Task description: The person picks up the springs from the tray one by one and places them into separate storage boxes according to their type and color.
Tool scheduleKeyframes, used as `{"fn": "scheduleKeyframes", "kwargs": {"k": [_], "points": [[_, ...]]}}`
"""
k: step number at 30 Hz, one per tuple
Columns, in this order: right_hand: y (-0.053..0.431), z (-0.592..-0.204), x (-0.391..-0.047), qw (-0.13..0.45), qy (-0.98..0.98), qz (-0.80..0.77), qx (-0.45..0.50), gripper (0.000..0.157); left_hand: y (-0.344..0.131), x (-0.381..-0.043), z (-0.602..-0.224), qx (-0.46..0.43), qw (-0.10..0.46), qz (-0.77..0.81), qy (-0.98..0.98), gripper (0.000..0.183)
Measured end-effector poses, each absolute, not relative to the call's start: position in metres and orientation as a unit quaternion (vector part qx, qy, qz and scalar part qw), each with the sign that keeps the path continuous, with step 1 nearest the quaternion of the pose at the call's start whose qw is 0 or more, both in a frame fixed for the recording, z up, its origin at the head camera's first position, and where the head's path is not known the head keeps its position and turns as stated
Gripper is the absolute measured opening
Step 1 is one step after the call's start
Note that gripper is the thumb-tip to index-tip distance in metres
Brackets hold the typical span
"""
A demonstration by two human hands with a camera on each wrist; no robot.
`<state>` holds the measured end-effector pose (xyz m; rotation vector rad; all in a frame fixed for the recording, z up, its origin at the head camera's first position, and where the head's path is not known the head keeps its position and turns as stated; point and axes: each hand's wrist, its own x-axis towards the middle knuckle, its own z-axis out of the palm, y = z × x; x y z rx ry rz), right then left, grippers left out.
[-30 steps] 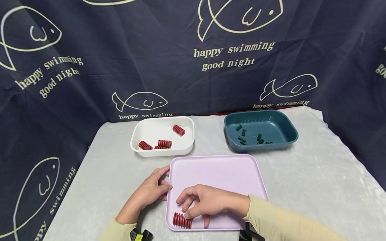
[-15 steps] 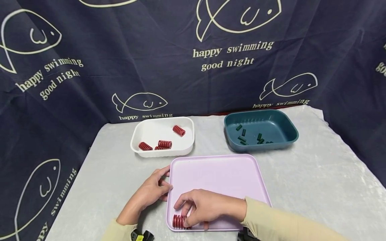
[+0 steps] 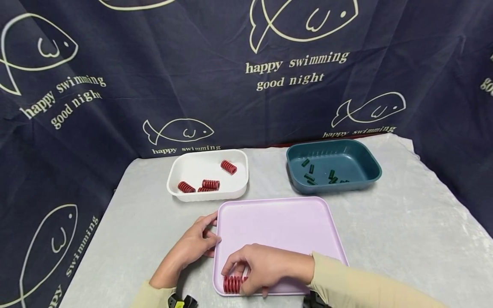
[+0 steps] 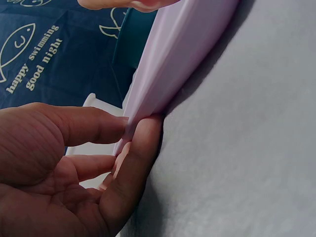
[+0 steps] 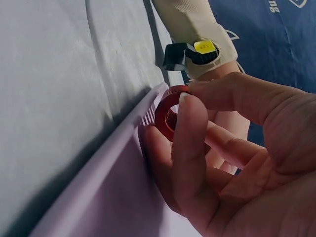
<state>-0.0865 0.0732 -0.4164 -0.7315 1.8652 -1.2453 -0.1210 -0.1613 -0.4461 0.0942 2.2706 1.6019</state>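
A red coil spring lies at the near left corner of the pink tray. My right hand comes over the tray from the right and grips the spring with thumb and fingers, partly hiding it. In the right wrist view the spring's round end shows between the thumb and fingers, close to the tray's rim. My left hand pinches the tray's left edge. Its thumb is on the rim and other fingers are at the underside in the left wrist view.
Behind the tray stands a white bin with several red springs inside. At the back right, a teal bin holds several small dark green springs. A dark fish-printed curtain hangs behind the grey cloth-covered table.
My right hand has lowered onto the spring and its fingers have closed round it. The spring has shifted slightly to the right. The left hand stays at the tray's edge.
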Motion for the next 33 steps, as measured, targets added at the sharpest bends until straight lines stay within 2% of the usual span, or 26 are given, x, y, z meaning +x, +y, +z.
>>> {"fn": "scheduleKeyframes", "kwargs": {"k": [6,16,33], "points": [[0.078,-0.416,-0.097,0.406,0.699,-0.524,-0.267,0.047,-0.162,-0.12,-0.448,0.036,0.174,0.571,0.801,0.072],[0.089,-0.407,-0.123,0.401,0.676,-0.581,-0.214,0.047,-0.16,-0.122,-0.446,0.039,0.181,0.574,0.798,0.072],[0.099,-0.364,-0.201,0.334,0.661,-0.632,-0.228,0.057,-0.161,-0.121,-0.446,0.042,0.17,0.564,0.807,0.074]]}}
